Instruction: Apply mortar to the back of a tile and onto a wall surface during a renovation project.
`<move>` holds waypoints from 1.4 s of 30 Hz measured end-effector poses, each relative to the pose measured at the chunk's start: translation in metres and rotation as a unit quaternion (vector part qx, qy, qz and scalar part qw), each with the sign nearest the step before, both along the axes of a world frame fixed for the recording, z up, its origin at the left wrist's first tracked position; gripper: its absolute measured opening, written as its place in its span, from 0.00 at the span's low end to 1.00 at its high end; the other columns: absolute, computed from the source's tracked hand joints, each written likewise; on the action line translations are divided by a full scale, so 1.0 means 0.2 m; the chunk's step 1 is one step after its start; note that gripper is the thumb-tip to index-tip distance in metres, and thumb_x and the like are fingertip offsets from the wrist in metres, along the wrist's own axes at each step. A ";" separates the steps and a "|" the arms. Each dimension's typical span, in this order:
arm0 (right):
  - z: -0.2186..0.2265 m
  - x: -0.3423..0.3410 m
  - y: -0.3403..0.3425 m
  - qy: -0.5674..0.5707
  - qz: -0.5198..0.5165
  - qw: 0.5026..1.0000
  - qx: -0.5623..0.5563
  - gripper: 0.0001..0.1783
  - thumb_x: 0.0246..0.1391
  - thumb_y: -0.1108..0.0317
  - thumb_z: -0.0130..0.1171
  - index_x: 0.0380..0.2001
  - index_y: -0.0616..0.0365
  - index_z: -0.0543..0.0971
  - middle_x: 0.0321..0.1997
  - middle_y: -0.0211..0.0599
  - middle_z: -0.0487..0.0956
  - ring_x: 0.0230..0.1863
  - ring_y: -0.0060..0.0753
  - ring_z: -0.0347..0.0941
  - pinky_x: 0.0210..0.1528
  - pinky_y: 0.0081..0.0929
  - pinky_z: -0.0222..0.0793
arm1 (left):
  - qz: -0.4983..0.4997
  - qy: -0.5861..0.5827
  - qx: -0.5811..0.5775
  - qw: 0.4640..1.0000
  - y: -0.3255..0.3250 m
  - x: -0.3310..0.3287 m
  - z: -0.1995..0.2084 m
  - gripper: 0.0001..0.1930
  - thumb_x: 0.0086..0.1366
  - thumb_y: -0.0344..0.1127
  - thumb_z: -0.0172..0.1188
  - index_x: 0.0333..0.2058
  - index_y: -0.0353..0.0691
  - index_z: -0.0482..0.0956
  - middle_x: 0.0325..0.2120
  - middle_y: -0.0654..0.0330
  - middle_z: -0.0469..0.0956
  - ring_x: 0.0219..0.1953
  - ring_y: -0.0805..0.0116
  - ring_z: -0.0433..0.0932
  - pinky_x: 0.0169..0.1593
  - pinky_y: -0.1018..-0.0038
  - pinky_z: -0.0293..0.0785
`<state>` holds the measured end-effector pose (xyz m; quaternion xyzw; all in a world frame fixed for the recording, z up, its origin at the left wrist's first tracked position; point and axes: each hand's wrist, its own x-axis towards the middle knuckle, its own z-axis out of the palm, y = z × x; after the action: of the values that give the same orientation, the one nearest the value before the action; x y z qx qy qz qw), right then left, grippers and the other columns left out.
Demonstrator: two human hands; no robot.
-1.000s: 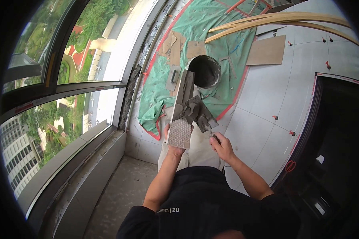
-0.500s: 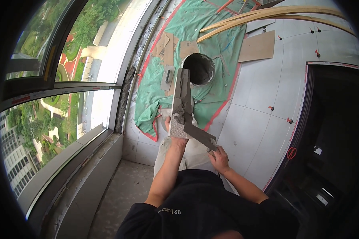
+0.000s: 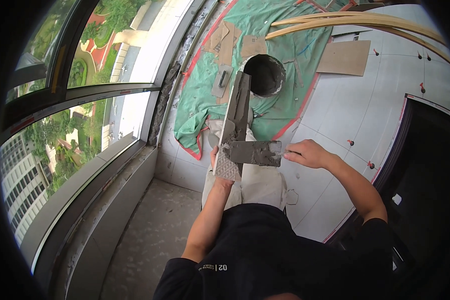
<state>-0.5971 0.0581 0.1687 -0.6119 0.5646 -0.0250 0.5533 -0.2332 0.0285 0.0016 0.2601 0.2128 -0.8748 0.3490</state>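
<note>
My left hand point(image 3: 224, 183) is closed around the near part of a long narrow tile strip point(image 3: 227, 169), gripping it from below and along its left edge. Raised ridges show on the bare near end of the strip. Grey mortar point(image 3: 238, 117) covers much of the rest, lumpy near the middle. My right hand point(image 3: 310, 154) grips a flat trowel point(image 3: 257, 153) smeared with mortar; its handle is mostly hidden by the fingers. The blade lies level across the strip, its left end in the lumpy mortar. Beyond the strip stands a round bucket point(image 3: 283, 76), dark inside.
A green sheet point(image 3: 197, 107) with red edging covers the floor, holding cardboard pieces point(image 3: 255, 46) and a flat plastering trowel point(image 3: 221, 81). Bent wooden strips point(image 3: 330, 20) and a brown board point(image 3: 343, 58) lie farther right. Tiled flooring point(image 3: 330, 107) carries red-topped spacers. Windows point(image 3: 112, 112) line the left.
My right hand has moved up and to the right, turning the trowel from a slant to nearly level across the strip. The view has shifted slightly; the left hand keeps its hold.
</note>
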 end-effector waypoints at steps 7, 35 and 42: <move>-0.58 -0.16 -0.34 0.100 0.050 0.993 0.025 0.26 0.81 0.42 0.52 0.44 0.54 0.83 0.37 0.52 0.87 0.42 0.68 0.82 0.46 0.61 0.76 | 0.038 -0.034 0.074 0.996 -0.10 -0.17 0.21 0.36 0.79 0.56 0.48 0.77 0.40 0.72 0.72 0.46 0.78 0.73 0.45 0.77 0.83 0.30 0.57; 0.31 0.54 0.03 -0.111 -0.292 0.828 0.467 0.33 0.84 0.37 0.48 0.40 0.59 0.76 0.20 0.24 0.67 0.13 0.17 0.59 0.16 0.25 0.61 | 0.028 -0.023 0.027 0.999 -0.04 -0.12 0.10 0.32 0.79 0.62 0.50 0.67 0.46 0.81 0.59 0.58 0.86 0.56 0.55 0.86 0.65 0.42 0.82; 0.55 0.96 0.35 0.004 -0.271 0.943 0.191 0.33 0.86 0.43 0.46 0.38 0.65 0.78 0.21 0.29 0.71 0.12 0.22 0.64 0.16 0.29 0.63 | 0.061 0.002 0.011 0.998 -0.05 -0.14 0.10 0.30 0.79 0.62 0.50 0.65 0.47 0.82 0.55 0.59 0.87 0.52 0.55 0.87 0.61 0.42 0.84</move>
<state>-0.4055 0.1280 0.2787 -0.3182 0.7059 -0.0631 0.6297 -0.2621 0.0184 0.0218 0.2488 0.2382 -0.8500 0.3985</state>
